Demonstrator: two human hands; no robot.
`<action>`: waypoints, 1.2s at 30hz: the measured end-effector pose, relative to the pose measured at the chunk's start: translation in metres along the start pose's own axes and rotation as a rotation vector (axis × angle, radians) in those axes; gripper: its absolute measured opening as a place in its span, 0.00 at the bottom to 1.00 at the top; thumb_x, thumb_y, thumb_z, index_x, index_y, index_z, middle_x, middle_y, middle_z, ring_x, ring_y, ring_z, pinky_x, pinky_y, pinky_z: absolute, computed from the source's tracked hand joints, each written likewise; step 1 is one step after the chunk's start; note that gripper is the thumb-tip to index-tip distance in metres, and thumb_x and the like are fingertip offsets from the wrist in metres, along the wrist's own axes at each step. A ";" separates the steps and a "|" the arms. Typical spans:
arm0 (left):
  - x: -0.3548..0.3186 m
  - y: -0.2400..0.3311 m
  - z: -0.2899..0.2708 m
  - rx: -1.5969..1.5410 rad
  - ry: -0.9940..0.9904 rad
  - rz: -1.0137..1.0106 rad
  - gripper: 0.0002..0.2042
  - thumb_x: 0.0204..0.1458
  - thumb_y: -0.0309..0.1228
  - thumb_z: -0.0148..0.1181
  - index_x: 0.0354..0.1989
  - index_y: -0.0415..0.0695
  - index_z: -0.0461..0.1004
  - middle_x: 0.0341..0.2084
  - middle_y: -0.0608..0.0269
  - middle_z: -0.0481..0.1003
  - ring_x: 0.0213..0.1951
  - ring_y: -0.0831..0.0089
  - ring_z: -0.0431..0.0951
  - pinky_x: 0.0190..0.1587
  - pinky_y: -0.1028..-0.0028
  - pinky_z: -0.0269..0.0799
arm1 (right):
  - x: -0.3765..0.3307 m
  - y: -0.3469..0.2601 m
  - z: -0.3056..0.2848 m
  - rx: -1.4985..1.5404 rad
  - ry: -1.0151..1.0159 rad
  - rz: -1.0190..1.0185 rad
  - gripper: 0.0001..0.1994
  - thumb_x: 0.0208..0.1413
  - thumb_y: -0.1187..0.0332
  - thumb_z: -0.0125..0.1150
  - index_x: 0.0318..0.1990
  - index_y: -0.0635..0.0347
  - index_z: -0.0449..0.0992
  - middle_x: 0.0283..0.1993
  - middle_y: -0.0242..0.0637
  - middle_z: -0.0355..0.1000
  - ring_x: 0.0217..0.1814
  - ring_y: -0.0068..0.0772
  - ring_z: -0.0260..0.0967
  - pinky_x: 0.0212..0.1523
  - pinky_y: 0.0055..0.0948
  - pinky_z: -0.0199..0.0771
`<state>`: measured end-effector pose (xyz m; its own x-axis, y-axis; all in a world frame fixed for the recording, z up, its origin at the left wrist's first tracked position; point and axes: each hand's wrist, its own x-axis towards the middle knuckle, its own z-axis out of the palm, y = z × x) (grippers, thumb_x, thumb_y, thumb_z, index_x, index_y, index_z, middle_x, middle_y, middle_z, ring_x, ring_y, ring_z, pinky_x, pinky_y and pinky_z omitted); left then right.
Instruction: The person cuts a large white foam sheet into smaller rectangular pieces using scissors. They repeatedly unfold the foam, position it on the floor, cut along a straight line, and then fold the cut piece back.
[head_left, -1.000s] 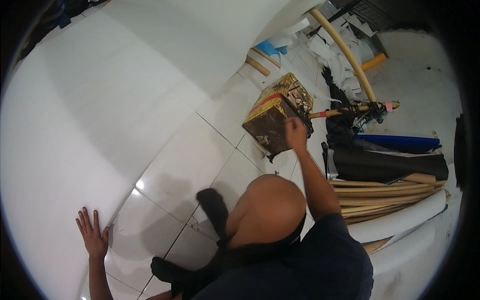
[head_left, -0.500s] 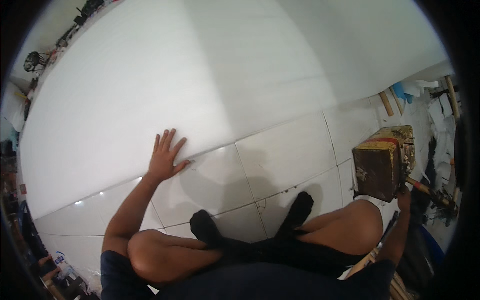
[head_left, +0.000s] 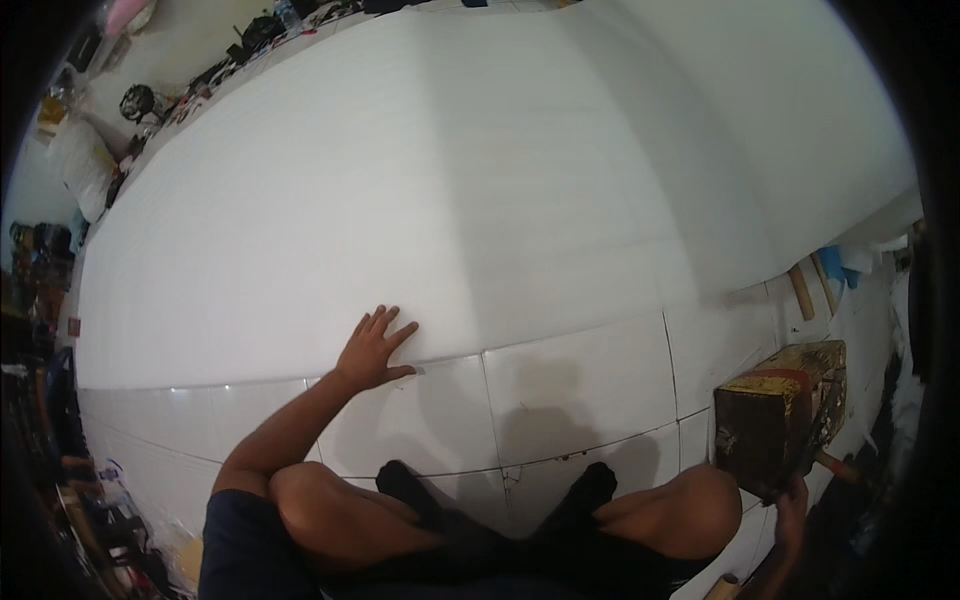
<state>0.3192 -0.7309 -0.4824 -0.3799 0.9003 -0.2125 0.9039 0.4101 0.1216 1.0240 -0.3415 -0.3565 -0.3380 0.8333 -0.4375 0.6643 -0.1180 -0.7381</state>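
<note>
My left hand (head_left: pixel 368 352) lies flat with spread fingers on the near edge of a large white sheet (head_left: pixel 270 240) that covers most of the tiled floor ahead. Its thumb reaches over the edge toward the bare tiles. Far to my right, my right hand (head_left: pixel 791 508) is at the near lower corner of a worn brown box (head_left: pixel 752 435) with yellow and red patches on top. The fingers are partly hidden and dim there, so their grip does not show. A reddish wooden handle (head_left: pixel 836 465) sticks out beside the box, just beyond that hand.
Wooden rods (head_left: pixel 801 292) and a blue scrap (head_left: pixel 838 266) lie by the sheet's right end. A small black fan (head_left: pixel 138 102) and a white plastic bag (head_left: pixel 82 165) stand at the far left. Assorted clutter lines the left side. My bent knees frame the tiles before me.
My view has tilted up, so the sheet, box and hands sit lower in the picture and more of the far side shows. Both hands keep about the same places.
</note>
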 end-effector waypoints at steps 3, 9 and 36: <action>0.015 0.015 -0.017 0.000 0.023 0.025 0.40 0.40 0.58 0.65 0.62 0.53 0.62 0.62 0.49 0.57 0.66 0.49 0.52 0.67 0.51 0.48 | 0.009 -0.121 0.077 0.142 -0.208 -0.153 0.38 0.49 0.68 0.64 0.67 0.64 0.51 0.52 0.40 0.67 0.55 0.35 0.68 0.52 0.34 0.71; 0.047 0.042 0.004 -0.113 0.062 0.058 0.33 0.43 0.48 0.68 0.58 0.51 0.65 0.61 0.50 0.59 0.64 0.49 0.56 0.65 0.52 0.52 | 0.076 -0.257 0.225 -0.495 -0.549 -0.292 0.16 0.46 0.64 0.71 0.35 0.63 0.70 0.29 0.32 0.69 0.32 0.24 0.67 0.33 0.27 0.68; 0.041 0.030 0.054 -0.321 0.408 0.109 0.28 0.47 0.43 0.66 0.55 0.47 0.68 0.60 0.45 0.59 0.64 0.43 0.55 0.65 0.44 0.47 | 0.009 -0.131 0.531 0.023 -0.611 -0.082 0.23 0.59 0.47 0.55 0.37 0.63 0.66 0.31 0.47 0.70 0.34 0.43 0.69 0.39 0.39 0.68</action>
<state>0.3412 -0.6900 -0.5397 -0.3905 0.8975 0.2049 0.8611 0.2773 0.4262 0.5802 -0.6053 -0.5360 -0.7130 0.3810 -0.5886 0.6074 -0.0839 -0.7900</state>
